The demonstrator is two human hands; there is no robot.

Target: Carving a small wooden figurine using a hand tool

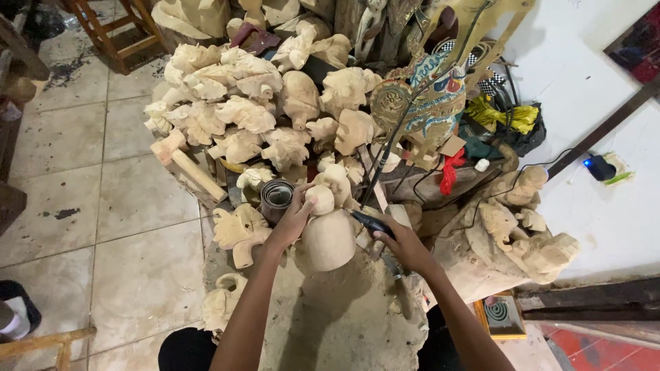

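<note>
A pale unpainted wooden carving [327,235], rounded with a knob-like head, stands on a dusty work block [344,323] in front of me. My left hand [292,221] grips it at the neck, fingers wrapped beside the head. My right hand [405,246] is closed on a black corded power tool [371,223] just right of the carving, its tip close to the figure's shoulder. The tool's black cable runs up toward the pile behind.
A heap of raw wooden carvings [254,103] fills the area behind. A wooden mallet [185,163], a roll of sandpaper [276,198], a painted puppet figure [430,99] and larger carved figures [515,227] surround the block. Tiled floor [103,227] lies left.
</note>
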